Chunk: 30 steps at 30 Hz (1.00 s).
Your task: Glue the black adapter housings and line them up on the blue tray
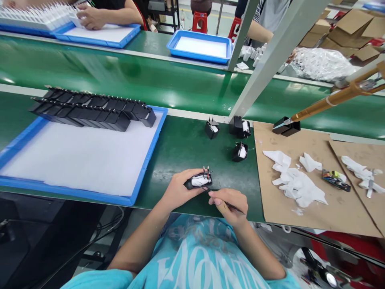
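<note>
My left hand (179,189) is closed around a small black charger housing (201,180) with metal prongs and a white part inside, held just above the green table edge. My right hand (231,204) pinches a thin dark tool (217,197) whose tip touches the housing. Three more black housings (240,151) lie loose on the green surface just beyond my hands.
A blue tray (147,160) with a white liner holds two rows of black housings (90,108) at its far edge. Brown cardboard (300,216) with crumpled white wipes (296,182) lies right. A gold-handled tool (331,100) rests on a black block. Other people's arms work across the conveyor.
</note>
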{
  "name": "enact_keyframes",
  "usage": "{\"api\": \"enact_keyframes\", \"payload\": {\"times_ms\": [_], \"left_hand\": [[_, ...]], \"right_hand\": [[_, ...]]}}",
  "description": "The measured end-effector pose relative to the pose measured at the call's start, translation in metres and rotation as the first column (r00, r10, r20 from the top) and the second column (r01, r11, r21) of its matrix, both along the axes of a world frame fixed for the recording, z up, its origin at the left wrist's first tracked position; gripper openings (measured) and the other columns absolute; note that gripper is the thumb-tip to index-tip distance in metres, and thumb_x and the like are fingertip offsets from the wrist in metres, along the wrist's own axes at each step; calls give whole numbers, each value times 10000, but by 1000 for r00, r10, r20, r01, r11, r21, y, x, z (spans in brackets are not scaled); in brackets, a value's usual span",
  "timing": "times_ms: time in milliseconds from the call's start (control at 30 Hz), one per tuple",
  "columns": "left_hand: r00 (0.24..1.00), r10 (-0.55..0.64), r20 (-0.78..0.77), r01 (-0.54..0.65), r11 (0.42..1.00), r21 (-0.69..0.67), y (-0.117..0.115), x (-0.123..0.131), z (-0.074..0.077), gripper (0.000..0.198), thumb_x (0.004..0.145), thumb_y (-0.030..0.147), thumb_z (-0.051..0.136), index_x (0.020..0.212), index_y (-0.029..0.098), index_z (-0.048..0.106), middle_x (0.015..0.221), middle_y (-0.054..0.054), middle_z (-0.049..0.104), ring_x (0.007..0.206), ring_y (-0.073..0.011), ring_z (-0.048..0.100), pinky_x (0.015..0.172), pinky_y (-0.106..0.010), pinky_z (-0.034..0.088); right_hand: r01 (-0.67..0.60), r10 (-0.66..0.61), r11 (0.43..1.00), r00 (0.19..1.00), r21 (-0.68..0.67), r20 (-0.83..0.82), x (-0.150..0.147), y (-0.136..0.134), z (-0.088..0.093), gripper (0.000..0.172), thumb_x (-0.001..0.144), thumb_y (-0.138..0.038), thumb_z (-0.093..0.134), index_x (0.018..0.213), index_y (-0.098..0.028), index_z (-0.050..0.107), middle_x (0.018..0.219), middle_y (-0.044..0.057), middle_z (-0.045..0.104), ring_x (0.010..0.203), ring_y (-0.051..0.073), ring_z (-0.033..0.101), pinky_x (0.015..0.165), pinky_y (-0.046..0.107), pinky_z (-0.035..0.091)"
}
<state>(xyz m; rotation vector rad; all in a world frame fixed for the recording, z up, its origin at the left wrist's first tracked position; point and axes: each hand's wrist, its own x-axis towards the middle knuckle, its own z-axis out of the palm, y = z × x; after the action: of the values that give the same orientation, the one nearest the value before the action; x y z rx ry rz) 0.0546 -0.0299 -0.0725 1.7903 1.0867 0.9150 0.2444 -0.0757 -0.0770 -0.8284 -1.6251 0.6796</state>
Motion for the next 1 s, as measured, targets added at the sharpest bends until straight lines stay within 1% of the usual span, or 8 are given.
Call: {"api": "enact_keyframes", "payload": {"times_ms": [233, 333, 433, 633, 867, 1000], "left_hand": [[1000, -4, 6, 4, 1000, 1, 1, -1, 0, 431, 765, 244, 761, 1182, 225, 657, 1166, -58, 730, 1035, -225, 704, 935, -342, 547], [1000, 3, 12, -3, 1000, -8, 1, -1, 0, 441, 759, 234, 761, 1187, 223, 655, 1178, -59, 725, 1049, -227, 699, 946, -344, 542], [1000, 11, 10, -11, 1000, -28, 0, -2, 0, 443, 751, 241, 769, 1180, 224, 660, 1173, -58, 727, 1038, -229, 702, 938, -345, 545], [1000, -9, 13, 10, 1000, -14, 0, -1, -1, 446, 753, 229, 772, 1184, 222, 655, 1166, -59, 729, 1035, -221, 702, 925, -330, 546], [1000, -9, 30, 10, 1000, -10, 1, -1, 0, 441, 750, 208, 758, 1179, 224, 659, 1171, -64, 727, 1044, -230, 702, 937, -348, 548], [1000, -13, 15, 14, 1000, -12, 1, 0, 0, 437, 751, 224, 760, 1178, 228, 664, 1162, -64, 731, 1029, -233, 709, 933, -351, 552]], "right_hand": [[-5, 5, 1000, 999, 12, 38, -2, 1, 2, 314, 811, -41, 613, 1046, -217, 725, 637, 2, 677, 533, 115, 627, 511, 228, 497], [5, -5, 1000, 1000, 9, 25, 0, 1, 1, 329, 789, -13, 618, 1033, -205, 727, 662, 17, 673, 551, 120, 613, 522, 243, 494], [5, -5, 1000, 1000, -13, 5, 1, 1, -1, 323, 802, -28, 605, 1036, -215, 726, 660, 16, 665, 540, 116, 592, 511, 246, 486], [-42, 42, 999, 999, -16, 19, 1, 1, 0, 283, 835, -66, 595, 1039, -211, 727, 665, 23, 679, 559, 118, 615, 520, 237, 505], [-17, 18, 1000, 1000, -17, 18, 0, 1, -1, 301, 828, -57, 601, 1046, -219, 729, 657, 15, 675, 548, 120, 611, 516, 239, 498], [-33, 33, 999, 999, -7, 12, 1, 1, -2, 306, 829, -64, 601, 1055, -227, 729, 672, 17, 685, 559, 124, 624, 531, 242, 509]]}}
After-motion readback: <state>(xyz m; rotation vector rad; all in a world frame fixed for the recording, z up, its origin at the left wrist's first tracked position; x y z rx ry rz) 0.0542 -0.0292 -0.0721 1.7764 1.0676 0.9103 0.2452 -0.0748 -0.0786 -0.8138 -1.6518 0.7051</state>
